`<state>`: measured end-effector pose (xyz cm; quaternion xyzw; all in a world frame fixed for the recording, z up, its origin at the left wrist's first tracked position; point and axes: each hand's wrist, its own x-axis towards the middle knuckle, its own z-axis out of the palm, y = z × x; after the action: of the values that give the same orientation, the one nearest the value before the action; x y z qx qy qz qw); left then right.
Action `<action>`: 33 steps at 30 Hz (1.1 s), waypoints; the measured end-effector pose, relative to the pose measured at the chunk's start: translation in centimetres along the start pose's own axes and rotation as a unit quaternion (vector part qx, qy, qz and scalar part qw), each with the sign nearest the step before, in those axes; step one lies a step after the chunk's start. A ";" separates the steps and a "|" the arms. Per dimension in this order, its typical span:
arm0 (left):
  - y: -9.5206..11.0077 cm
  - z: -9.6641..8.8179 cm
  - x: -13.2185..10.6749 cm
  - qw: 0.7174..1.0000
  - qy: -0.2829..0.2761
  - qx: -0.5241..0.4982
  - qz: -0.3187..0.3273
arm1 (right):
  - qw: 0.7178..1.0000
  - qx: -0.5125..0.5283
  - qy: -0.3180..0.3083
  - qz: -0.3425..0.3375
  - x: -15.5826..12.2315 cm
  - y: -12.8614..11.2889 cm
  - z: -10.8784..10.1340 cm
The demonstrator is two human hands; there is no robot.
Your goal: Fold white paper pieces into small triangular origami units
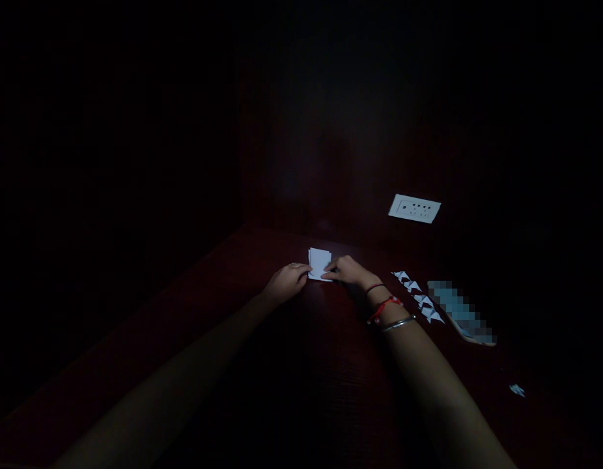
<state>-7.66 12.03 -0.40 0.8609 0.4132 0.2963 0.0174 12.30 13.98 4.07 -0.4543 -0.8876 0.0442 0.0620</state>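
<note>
A small white piece of paper (321, 259) lies on the dark red tabletop, with slightly offset layers showing along its top edge. My left hand (286, 283) is closed at its lower left edge, the fingertips meeting the paper there. From the other side, my right hand (349, 268) grips the lower right part between thumb and forefinger. Right of my right wrist, several folded white paper shapes (419, 296) with pointed ends lie in a row.
A long object with a blurred-out, bluish surface (460, 312) lies beyond the folded shapes. Nearer me at the right is a small pale crumpled-looking piece (517, 390). A white socket panel (415, 208) is on the back wall. Surroundings are very dark.
</note>
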 end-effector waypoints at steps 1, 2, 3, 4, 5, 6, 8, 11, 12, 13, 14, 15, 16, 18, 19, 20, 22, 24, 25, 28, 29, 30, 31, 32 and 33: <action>0.0 0.0 0.0 1.000 0.000 -0.005 0.001 | 1.000 -0.002 0.002 0.006 0.0 -0.1 0.0; 0.1 -0.1 0.1 1.000 0.001 -0.010 0.002 | 1.000 -0.005 0.006 0.013 0.0 -0.2 -0.1; 0.2 -0.2 0.1 1.000 0.000 -0.015 0.004 | 1.000 -0.009 0.010 0.022 0.0 -0.4 -0.1; 0.3 -0.3 0.1 1.000 0.000 -0.021 0.006 | 0.999 -0.013 0.015 0.032 -0.1 -0.6 -0.1; 0.4 -0.4 0.2 1.000 -0.001 -0.027 0.007 | 0.999 -0.018 0.021 0.042 -0.1 -0.8 0.0; 0.5 -0.4 0.2 0.999 -0.002 -0.032 0.007 | 0.998 -0.023 0.026 0.051 -0.1 -1.0 0.0; 0.6 -0.6 0.1 0.999 -0.005 -0.044 0.005 | 0.996 -0.033 0.035 0.071 -0.2 -1.5 0.1; 0.7 -0.6 0.1 0.998 -0.009 -0.064 -0.002 | 0.993 -0.047 0.044 0.100 -0.2 -1.9 0.2; 0.7 -0.6 0.0 0.997 -0.011 -0.070 -0.004 | 0.992 -0.050 0.046 0.109 -0.3 -2.0 0.3; 0.7 -0.6 0.0 0.997 -0.013 -0.076 -0.008 | 0.991 -0.051 0.048 0.116 -0.3 -2.0 0.3; 0.7 -0.6 0.0 0.996 -0.015 -0.082 -0.012 | 0.990 -0.053 0.051 0.122 -0.4 -2.1 0.4; 0.7 -0.6 0.0 0.996 -0.017 -0.087 -0.016 | 0.989 -0.054 0.053 0.128 -0.4 -2.1 0.4; 0.7 -0.6 0.0 0.995 -0.019 -0.091 -0.020 | 0.988 -0.055 0.057 0.134 -0.4 -2.2 0.5; 0.8 -0.7 0.0 0.994 -0.023 -0.098 -0.028 | 0.985 -0.057 0.064 0.147 -0.5 -2.5 0.7; 0.8 -0.7 0.0 0.994 -0.025 -0.101 -0.031 | 0.984 -0.058 0.068 0.156 -0.4 -2.7 0.9; 0.8 -0.7 0.0 0.994 -0.027 -0.103 -0.033 | 0.982 -0.060 0.071 0.164 -0.4 -3.0 1.1; 0.9 -0.8 0.0 0.993 -0.031 -0.107 -0.037 | 0.978 -0.063 0.080 0.180 -0.4 -3.7 1.6; 1.0 -0.8 0.0 0.993 -0.032 -0.108 -0.039 | 0.975 -0.066 0.089 0.194 -0.3 -4.4 2.0; 1.0 -0.8 0.0 0.993 -0.033 -0.109 -0.041 | 0.973 -0.067 0.095 0.199 -0.3 -4.7 2.1; 0.9 -0.7 0.0 0.993 -0.028 -0.107 -0.046 | 0.968 -0.069 0.114 0.212 -0.4 -5.3 2.3; 0.9 -0.7 0.0 0.993 -0.025 -0.106 -0.049 | 0.966 -0.070 0.121 0.215 -0.6 -5.3 2.3; 0.8 -0.7 0.0 0.993 -0.021 -0.103 -0.051 | 0.965 -0.071 0.129 0.219 -0.8 -5.2 2.3; 0.8 -0.6 0.0 0.993 -0.017 -0.101 -0.054 | 0.963 -0.072 0.138 0.221 -1.1 -5.1 2.2; 0.7 -0.6 0.0 0.994 -0.013 -0.098 -0.056 | 0.961 -0.074 0.147 0.222 -1.5 -4.8 2.1; 0.7 -0.6 0.0 0.994 -0.008 -0.095 -0.057 | 0.959 -0.076 0.156 0.222 -2.1 -4.6 1.9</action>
<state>-7.51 11.46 0.29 0.8330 0.4311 0.3255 0.1192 9.57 9.56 2.66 -0.6447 -0.7442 -0.0820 0.1543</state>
